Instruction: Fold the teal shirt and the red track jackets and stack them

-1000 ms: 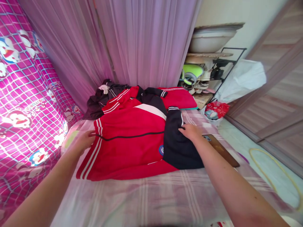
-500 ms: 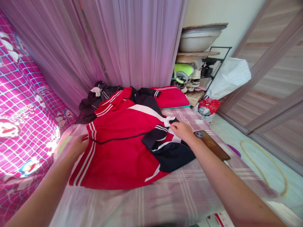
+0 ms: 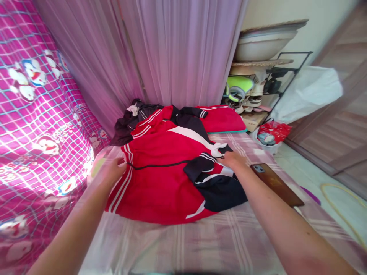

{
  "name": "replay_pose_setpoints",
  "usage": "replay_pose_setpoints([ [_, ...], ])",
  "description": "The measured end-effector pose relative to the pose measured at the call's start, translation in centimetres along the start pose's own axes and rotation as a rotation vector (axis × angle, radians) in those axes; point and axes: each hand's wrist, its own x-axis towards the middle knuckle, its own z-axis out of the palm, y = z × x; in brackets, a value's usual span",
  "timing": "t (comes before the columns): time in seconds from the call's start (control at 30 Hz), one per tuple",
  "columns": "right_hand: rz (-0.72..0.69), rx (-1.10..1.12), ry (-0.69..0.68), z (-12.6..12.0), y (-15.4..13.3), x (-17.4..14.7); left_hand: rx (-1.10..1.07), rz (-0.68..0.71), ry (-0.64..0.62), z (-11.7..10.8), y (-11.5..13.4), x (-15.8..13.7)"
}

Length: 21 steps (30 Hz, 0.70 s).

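Observation:
A red jacket (image 3: 160, 191) with dark sleeves, white stripes and a black zip lies spread on the bed. One dark sleeve (image 3: 222, 191) is folded over its front. At the striped hem, by the lower end of the zip, my left hand (image 3: 117, 170) pinches the fabric. My right hand (image 3: 233, 159) is closed on the jacket's collar end, beside a bunched white part (image 3: 218, 149); its fingertips are partly hidden. The zip line runs between the two hands.
Behind the jacket lie dark crumpled clothes (image 3: 124, 124) and a folded red garment (image 3: 225, 119). A brown-cased phone (image 3: 276, 185) rests right of my right forearm. Purple curtains (image 3: 183, 53) hang behind, with a shoe rack (image 3: 282, 91) at the right and a pink patterned cloth (image 3: 43, 114) at the left.
The view has turned left, so everything sits farther right in the picture. Both hands keep their places on the jacket, which lies much the same.

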Motion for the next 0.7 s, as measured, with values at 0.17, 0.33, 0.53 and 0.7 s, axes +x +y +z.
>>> replay_pose_setpoints([
  [0.17,-0.076,0.048,0.101,0.0,0.9,0.5,0.151,0.029,0.069,0.7,0.9,-1.4],
  [0.33,0.056,0.128,0.274,-0.3,3.7,1.5,0.148,-0.03,0.013,2.3,-0.1,-1.2],
  [0.53,0.018,0.087,0.232,0.6,4.7,2.4,0.22,-0.068,-0.05,3.1,-1.7,0.3],
  [0.7,-0.034,0.133,0.204,0.6,4.8,2.9,0.303,-0.072,-0.075,2.8,-2.5,1.0],
])
